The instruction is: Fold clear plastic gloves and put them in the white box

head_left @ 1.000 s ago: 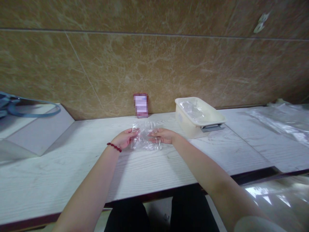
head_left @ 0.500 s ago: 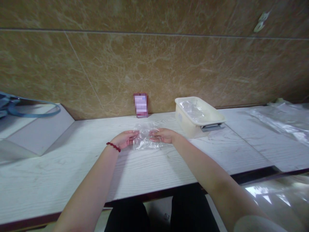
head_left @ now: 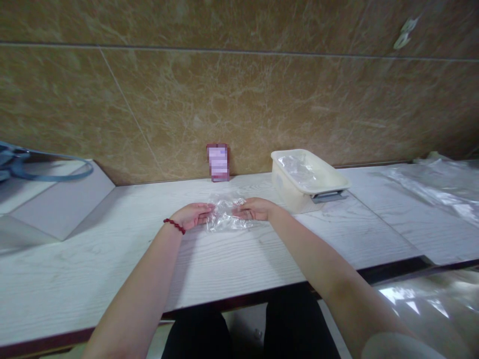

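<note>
A clear, crinkled plastic bag [head_left: 227, 213] is held between my two hands, low over the white wood-grain table [head_left: 232, 267]. My left hand [head_left: 192, 215], with a red bracelet at the wrist, pinches the bag's left side. On the other side, my right hand [head_left: 256, 208] grips the bag's right edge, thumb on top and some fingers showing through the film. Glare and wrinkles hide whether anything is inside the bag.
A cream plastic bin [head_left: 292, 192] holding clear plastic stands to the right. Against the marbled wall leans a phone-like item [head_left: 219, 163], its face pixelated. At left is a white box [head_left: 71, 209] with a blue strap [head_left: 56, 175]. Clear plastic sheeting [head_left: 441, 182] lies far right.
The bag's folds have shifted a little and its top edge looks lower. Both hands stay in nearly the same place, still gripping it.
</note>
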Demonstrator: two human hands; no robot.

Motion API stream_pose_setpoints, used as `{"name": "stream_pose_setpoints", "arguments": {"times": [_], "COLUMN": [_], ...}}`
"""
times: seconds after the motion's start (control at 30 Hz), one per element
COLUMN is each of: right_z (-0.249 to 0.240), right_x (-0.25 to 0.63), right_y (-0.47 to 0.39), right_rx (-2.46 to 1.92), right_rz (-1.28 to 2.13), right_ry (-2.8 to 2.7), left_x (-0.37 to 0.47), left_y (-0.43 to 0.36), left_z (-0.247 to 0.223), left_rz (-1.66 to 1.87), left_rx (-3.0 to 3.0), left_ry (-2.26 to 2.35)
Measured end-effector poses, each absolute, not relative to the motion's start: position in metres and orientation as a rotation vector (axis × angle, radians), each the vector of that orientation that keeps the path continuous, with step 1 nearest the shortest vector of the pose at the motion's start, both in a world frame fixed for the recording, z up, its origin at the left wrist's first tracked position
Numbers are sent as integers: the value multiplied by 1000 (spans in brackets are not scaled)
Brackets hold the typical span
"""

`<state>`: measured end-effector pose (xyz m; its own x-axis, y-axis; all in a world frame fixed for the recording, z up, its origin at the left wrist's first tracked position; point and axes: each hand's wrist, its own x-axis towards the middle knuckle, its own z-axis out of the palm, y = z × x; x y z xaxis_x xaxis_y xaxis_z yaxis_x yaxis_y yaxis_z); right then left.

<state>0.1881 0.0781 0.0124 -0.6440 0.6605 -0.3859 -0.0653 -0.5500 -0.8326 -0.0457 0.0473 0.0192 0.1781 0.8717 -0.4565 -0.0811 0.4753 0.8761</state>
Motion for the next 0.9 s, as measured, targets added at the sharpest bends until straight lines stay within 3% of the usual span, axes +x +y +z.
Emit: {"name": "stream_pose_setpoints", "arguments": {"times": [0.9], "right_z": [8], "right_x": [194], "right_y": [84], "right_rx": [-958], "right_rz": [2214], "right_ry": [-1204], "left_x": [-43], "left_y": [47], "left_z": [18], "left_rz": [843], "left_rx": [782], "left_ry": [1220]}}
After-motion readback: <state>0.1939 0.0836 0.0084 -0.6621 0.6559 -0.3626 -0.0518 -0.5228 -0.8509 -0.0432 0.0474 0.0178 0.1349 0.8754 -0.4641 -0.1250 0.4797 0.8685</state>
